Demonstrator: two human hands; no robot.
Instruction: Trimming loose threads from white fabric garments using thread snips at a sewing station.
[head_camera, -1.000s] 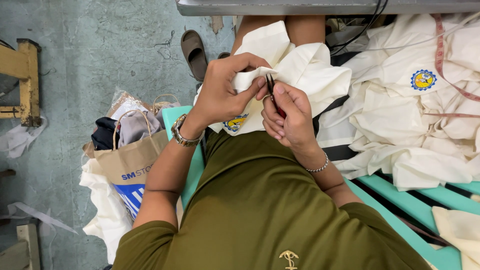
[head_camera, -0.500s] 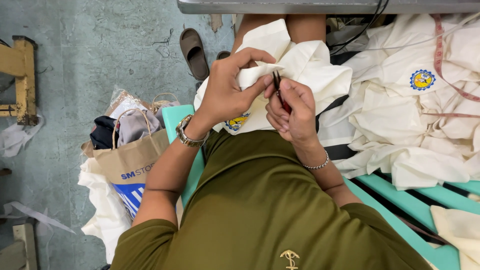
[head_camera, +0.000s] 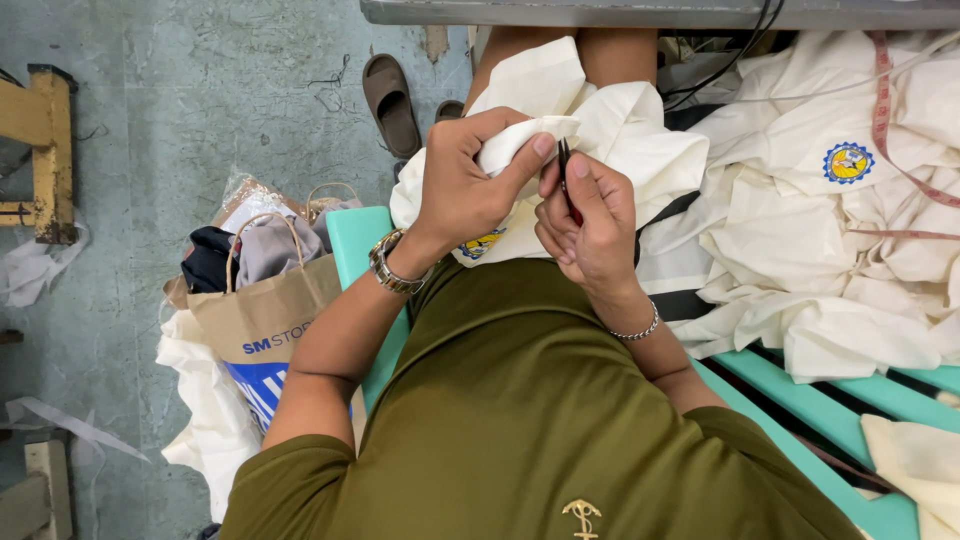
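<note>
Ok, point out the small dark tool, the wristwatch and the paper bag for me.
small dark tool (head_camera: 566, 172), head view, on its shaft above the right hand's fingers
wristwatch (head_camera: 388, 268), head view, on the metal band
paper bag (head_camera: 262, 318), head view, on its brown front

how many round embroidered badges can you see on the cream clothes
2. One blue-and-yellow badge lies on the garment pile at the right. Another badge peeks out below the left hand, mostly covered. Folds may hide more.
</note>
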